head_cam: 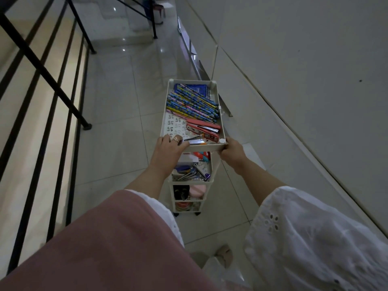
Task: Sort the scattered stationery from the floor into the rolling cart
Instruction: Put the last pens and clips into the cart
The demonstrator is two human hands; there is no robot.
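Cart [205, 148] stands on floor [117, 101], pencils [193, 103] and staplers [203, 128] up top. Our left hand [170, 145] curls fingers over the near rim; right hand [232, 151] grips the near corner. Risk: we shove hard, it's narrow, tips, and the tiers spill.

The top tray [222, 125] and the left hand [168, 147] hide much of the lower shelves [191, 182]; things there are too dark to name. Pencils [193, 101] cover part of the notebook [198, 88]. The tray hides the fingertips of the right hand [233, 151].

a home's upstairs landing: tiled floor [126, 101], black stair railing [42, 66], plain wall [294, 59].
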